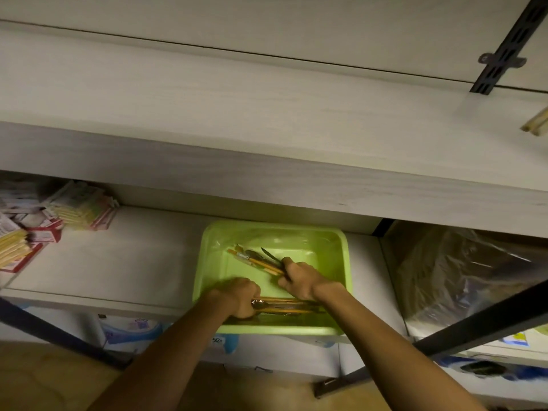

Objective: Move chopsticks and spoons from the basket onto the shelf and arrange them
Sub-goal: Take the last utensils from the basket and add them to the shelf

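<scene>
Two bare forearms reach forward and down from the bottom of the view into a lime-green plastic basket (207, 262) that sits on a pale lower shelf (133, 256).

Nearest the viewer, the left hand (237, 296) is curled into a fist around a bundle of wooden chopsticks and spoons (284, 305). The bundle lies sideways along the near inside wall of the basket, and a rounded spoon bowl shows just beside the knuckles.

A little further in, the right hand (299, 280) has its fingers closed around the near ends of a second cluster of chopsticks and dark-handled utensils (258, 259). These fan out towards the far left of the basket floor. How many pieces it holds cannot be told.

To the left on the same lower shelf, well apart from the basket, lie stacks of paper-wrapped packets (80, 207). To the right sits a bulky object wrapped in clear plastic (462, 271).

Above, a thick pale wooden upper shelf (237, 114) spans the view. At its far right edge, the tips of light-coloured chopsticks (535, 126) rest on it, below a dark metal wall bracket (501, 62).
</scene>
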The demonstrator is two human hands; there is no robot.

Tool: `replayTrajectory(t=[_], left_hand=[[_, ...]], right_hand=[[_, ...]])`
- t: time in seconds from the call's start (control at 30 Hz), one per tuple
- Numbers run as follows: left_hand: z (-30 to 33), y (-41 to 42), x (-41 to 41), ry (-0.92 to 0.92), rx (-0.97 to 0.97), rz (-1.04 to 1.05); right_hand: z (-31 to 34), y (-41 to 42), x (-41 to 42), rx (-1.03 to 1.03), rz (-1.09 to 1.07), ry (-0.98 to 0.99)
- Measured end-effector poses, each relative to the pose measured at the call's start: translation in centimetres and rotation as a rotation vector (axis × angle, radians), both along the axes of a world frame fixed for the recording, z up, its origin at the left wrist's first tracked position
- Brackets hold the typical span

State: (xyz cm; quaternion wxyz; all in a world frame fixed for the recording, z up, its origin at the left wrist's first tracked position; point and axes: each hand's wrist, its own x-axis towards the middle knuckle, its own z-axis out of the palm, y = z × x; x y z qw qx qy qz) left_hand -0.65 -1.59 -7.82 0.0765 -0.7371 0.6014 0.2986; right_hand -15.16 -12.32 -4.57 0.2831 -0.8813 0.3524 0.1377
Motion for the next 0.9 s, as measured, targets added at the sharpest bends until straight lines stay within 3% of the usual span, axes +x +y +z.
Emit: replayTrajectory(t=[0.23,0.63,0.9], left_hand=[[-0.7,0.2,0.1,0.012,0.032,-0.014],[0.6,0.6,-0.9,0.217,0.150,0.055],[2.7,0.5,-1.9,0.089,0.149,-0.040]], right_hand=[[-1.1,-0.1,-0.3,-0.025,0.019,-0.009],[-1.8,-0.2,-0.3,-0.037,0.033,-0.051],[-0.8,0.1,-0.5,-0.040,0.023,-0.101]])
